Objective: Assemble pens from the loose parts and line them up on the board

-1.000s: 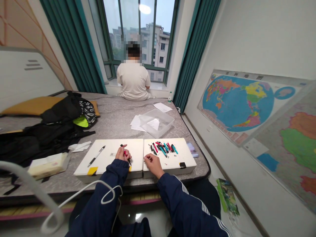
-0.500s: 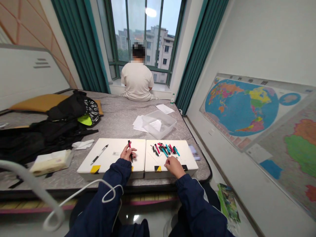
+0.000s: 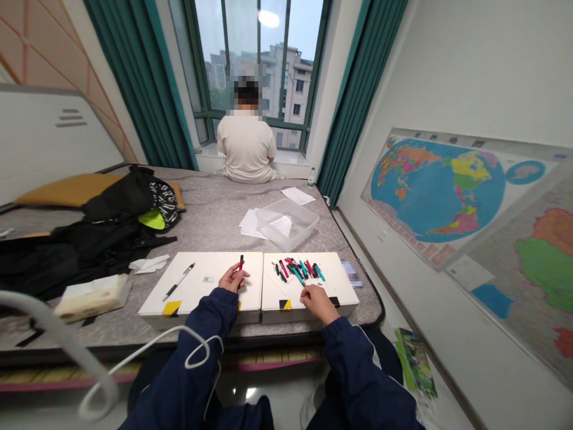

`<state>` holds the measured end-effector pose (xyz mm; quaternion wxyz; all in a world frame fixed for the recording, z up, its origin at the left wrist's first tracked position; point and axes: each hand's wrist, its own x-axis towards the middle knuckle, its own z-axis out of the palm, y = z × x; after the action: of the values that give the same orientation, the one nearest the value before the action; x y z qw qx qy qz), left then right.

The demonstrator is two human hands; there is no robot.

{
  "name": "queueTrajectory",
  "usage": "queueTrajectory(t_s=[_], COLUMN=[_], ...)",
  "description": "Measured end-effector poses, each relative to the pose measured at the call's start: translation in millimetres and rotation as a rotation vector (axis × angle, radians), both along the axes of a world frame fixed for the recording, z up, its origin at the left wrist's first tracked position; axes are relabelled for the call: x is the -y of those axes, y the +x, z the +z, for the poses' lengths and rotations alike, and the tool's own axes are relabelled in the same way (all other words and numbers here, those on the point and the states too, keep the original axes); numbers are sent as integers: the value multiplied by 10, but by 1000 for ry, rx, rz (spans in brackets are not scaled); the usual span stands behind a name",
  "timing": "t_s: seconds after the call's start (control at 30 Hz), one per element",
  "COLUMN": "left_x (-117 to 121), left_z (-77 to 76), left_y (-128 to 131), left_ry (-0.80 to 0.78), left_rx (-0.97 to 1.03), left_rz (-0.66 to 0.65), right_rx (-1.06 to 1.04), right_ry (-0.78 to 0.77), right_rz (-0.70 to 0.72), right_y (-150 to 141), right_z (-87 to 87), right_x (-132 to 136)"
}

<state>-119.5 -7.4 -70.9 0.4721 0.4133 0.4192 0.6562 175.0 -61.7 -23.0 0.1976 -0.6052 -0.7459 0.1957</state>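
Note:
Between the fingers of my left hand (image 3: 233,279) is a red and black pen (image 3: 242,261), standing nearly upright above the left white box (image 3: 192,301). My right hand (image 3: 319,303) is closed in a pinch at the near side of a pile of pen parts (image 3: 308,267) on the right white box (image 3: 269,295). A teal and dark pen (image 3: 298,275) reaches from the pile to its fingertips, which partly cover its near end. The pile mixes black, red and teal pieces. An assembled white and black pen (image 3: 179,280) lies on the left box.
A clear plastic bin (image 3: 304,230) and paper sheets (image 3: 250,224) lie beyond the boxes. At left are a tissue pack (image 3: 94,297) and a black backpack (image 3: 120,197). A phone (image 3: 352,273) is at right. A white cable (image 3: 147,346) crosses my left sleeve. Someone in a white shirt (image 3: 247,146) sits by the window.
The red and black pen in my left hand has turned more upright and shifted slightly right. My right hand has barely moved at the pile. The view has shifted slightly.

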Motion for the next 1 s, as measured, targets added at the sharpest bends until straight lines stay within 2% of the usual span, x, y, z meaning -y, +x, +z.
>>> queueTrajectory(t_s=[0.13, 0.23, 0.33, 0.47, 0.67, 0.87, 1.0], left_x=[45, 64, 86, 127, 122, 107, 100], left_z=[18, 5, -10, -1, -15, -33, -82], left_y=[43, 73, 97, 116, 142, 168, 164], left_ry=[-40, -25, 43, 160, 324, 358, 365], left_rx=[-159, -300, -500, -803, -1046, -1157, -1159], left_rz=[52, 19, -41, -124, -215, -261, -252], right_rx=[4, -102, -328, -721, -1089, -1198, -1086], right_ry=[49, 130, 99, -69, -137, -167, -134], right_rz=[4, 41, 29, -21, -78, -69, -26], right_y=[-67, -146, -258, -428, -572, -560, -569], right_z=[-19, -49, -103, -202, -353, -390, -390], right_x=[-34, -66, -134, -275, -386, -358, -350])
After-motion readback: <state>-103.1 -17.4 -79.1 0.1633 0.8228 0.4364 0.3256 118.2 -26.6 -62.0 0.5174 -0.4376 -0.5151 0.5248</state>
